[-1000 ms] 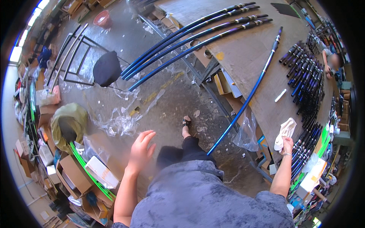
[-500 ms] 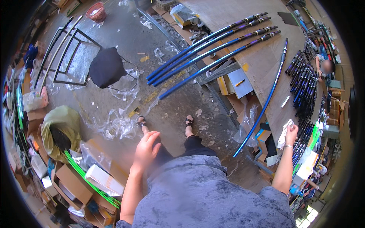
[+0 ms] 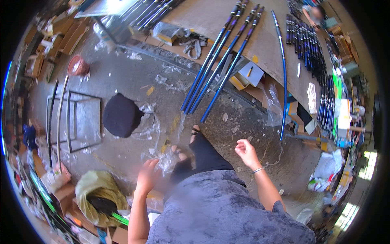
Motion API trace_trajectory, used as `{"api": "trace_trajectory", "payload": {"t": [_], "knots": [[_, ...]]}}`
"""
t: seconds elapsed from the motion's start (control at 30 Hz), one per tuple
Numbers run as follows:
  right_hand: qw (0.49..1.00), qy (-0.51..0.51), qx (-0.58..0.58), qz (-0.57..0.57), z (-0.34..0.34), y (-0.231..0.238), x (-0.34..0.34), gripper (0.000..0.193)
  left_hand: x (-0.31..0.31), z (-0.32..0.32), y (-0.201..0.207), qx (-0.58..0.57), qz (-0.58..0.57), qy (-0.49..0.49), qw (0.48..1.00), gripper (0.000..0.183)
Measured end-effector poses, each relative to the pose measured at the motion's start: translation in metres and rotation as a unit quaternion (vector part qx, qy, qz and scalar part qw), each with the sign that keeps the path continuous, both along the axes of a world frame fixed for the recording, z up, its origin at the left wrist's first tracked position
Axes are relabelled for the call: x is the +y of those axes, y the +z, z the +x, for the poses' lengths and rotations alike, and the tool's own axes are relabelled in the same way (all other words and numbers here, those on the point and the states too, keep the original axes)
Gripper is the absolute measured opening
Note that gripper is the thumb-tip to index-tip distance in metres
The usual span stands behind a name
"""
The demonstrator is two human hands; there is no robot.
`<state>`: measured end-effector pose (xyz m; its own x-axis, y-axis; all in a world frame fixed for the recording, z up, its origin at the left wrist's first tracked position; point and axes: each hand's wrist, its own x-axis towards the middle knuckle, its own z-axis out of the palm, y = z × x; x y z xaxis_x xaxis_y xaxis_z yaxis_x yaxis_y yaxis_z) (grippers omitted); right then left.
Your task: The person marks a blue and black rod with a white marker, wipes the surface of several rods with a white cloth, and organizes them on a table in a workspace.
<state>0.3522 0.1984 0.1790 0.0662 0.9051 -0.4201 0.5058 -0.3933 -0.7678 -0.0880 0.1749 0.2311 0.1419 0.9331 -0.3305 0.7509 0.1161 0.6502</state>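
My left hand (image 3: 148, 175) is raised in front of my body, slightly blurred, with fingers loosely stretched and nothing seen in it. To the right, my right hand (image 3: 246, 153) hangs over the floor, empty, its fingers half curled and apart. A white cloth (image 3: 312, 98) lies on the right part of the table (image 3: 268, 49). Left of the cloth, a single blue fishing rod (image 3: 283, 77) reaches past the table's near edge. Several more blue rods (image 3: 221, 67) lie side by side further left, their ends sticking out over the floor.
A dark-covered stool (image 3: 121, 115) and a metal frame (image 3: 83, 122) stand left. Plastic scraps (image 3: 166, 160) litter the floor. Rows of dark rods (image 3: 306, 42) lie at the far right, where another person (image 3: 313, 15) sits. Below the table's edge are open boxes (image 3: 300, 114).
My right hand has let go of the white cloth, now on the table, and come back left toward my body. My view has turned, and my feet have shifted.
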Motion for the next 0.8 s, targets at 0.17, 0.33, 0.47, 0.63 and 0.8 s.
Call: {"api": "trace_trajectory", "payload": {"t": [0.17, 0.33, 0.47, 0.63, 0.8], "knots": [[0.91, -0.23, 0.331, -0.095, -0.057, 0.002, 0.029, 0.031, 0.125, 0.022, -0.055, -0.325, -0.047, 0.134, 0.935, 0.047], [0.802, -0.224, 0.548, -0.083, -0.102, -0.014, 0.111, 0.046, 0.25, 0.056, -0.073, -0.353, -0.185, 0.13, 0.908, 0.06], [0.771, -0.18, 0.605, -0.081, -0.125, -0.005, 0.15, 0.047, 0.283, 0.088, -0.064, -0.446, -0.347, 0.021, 0.825, 0.054], [0.805, -0.192, 0.556, -0.081, -0.133, -0.001, 0.16, 0.042, 0.281, 0.109, -0.057, -0.468, -0.381, 0.058, 0.795, 0.032], [0.825, -0.197, 0.526, -0.068, -0.142, -0.008, 0.153, 0.045, 0.277, 0.124, -0.048, -0.42, -0.381, 0.014, 0.824, 0.031]]}}
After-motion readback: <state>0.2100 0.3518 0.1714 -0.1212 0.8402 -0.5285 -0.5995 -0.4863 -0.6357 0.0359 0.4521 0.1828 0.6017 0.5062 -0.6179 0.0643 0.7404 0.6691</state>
